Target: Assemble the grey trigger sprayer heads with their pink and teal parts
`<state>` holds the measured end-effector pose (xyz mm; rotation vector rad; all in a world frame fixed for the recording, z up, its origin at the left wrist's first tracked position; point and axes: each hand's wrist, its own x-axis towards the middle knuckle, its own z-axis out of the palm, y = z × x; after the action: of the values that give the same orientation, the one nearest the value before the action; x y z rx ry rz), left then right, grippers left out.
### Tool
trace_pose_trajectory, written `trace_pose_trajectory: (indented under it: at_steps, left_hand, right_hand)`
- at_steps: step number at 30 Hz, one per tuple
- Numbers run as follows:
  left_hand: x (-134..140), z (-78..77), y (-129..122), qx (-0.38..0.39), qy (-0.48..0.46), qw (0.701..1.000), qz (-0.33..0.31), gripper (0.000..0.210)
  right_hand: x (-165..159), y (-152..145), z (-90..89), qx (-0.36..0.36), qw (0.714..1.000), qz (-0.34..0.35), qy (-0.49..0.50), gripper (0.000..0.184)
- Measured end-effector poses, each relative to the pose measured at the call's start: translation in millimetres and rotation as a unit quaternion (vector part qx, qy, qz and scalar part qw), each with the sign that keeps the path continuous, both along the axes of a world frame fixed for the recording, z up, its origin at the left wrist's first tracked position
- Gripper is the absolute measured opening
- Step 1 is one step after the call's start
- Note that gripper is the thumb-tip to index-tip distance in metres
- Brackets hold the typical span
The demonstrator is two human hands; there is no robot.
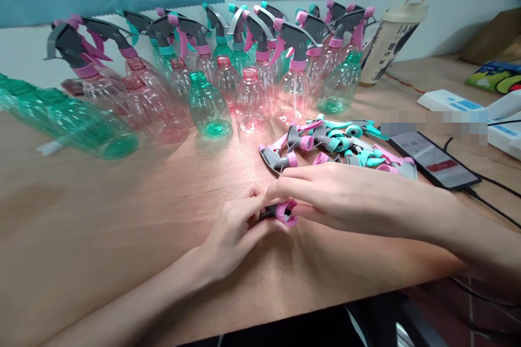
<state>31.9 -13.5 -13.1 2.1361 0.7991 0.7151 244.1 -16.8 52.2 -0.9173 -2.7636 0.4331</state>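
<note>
One spray head (267, 212) is grasped in the left hand (236, 222), its pink collar (280, 213) turned toward the right hand (329, 190), nearer than the loose spray heads (321, 138) on the tabletop (122, 238). The right hand is at the collar's opening; whether it pinches something, I cannot tell. The step seems to be work on this opening; the next move calls for steady holding and fine finger placing.

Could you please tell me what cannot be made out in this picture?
In the head view:
Held sprayer head: grey body mostly hidden by the left hand.
Loose sprayer heads: near ones partly covered by the right hand.
Green bottles: row cut off by the picture's left edge.
Phone: small screen text blurred.
</note>
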Motion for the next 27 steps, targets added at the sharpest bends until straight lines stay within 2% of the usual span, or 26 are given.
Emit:
trace_pose_trajectory:
  at_steps: [8,10,15,18,20,23,27]
  left_hand:
    - [0,-0.5,-1,-0.043,-0.040,0.998,0.003,0.013]
    - [-1,-2.0,0,-0.047,-0.043,0.998,0.010,0.008]
    - [0,-3.7,1,-0.034,-0.044,0.998,0.035,0.021]
    - [3,-1.3,-1,-0.031,-0.034,0.999,0.025,0.022]
    - [5,0.6,-2,-0.022,-0.032,0.999,0.007,0.018]
    - [6,1.5,-4,-0.008,-0.033,0.999,-0.016,0.016]
    - [3,-1.0,-5,-0.015,-0.049,0.999,-0.010,0.017]
  right_hand:
    - [1,-1,-7.9,-0.032,0.997,-0.005,0.071,0.027]
    - [0,-1,-13.2,-0.063,0.991,-0.015,0.115,0.027]
    - [-3,-2,-27.9,-0.166,0.955,-0.091,0.227,0.025]
    - [1,-3,-24.8,-0.223,0.942,-0.093,0.233,0.028]
    - [4,-3,-16.9,-0.220,0.953,-0.072,0.197,0.030]
    - [7,-2,-3.8,-0.170,0.974,-0.040,0.141,0.030]
    - [4,-1,3.0,-0.131,0.985,-0.031,0.103,0.027]
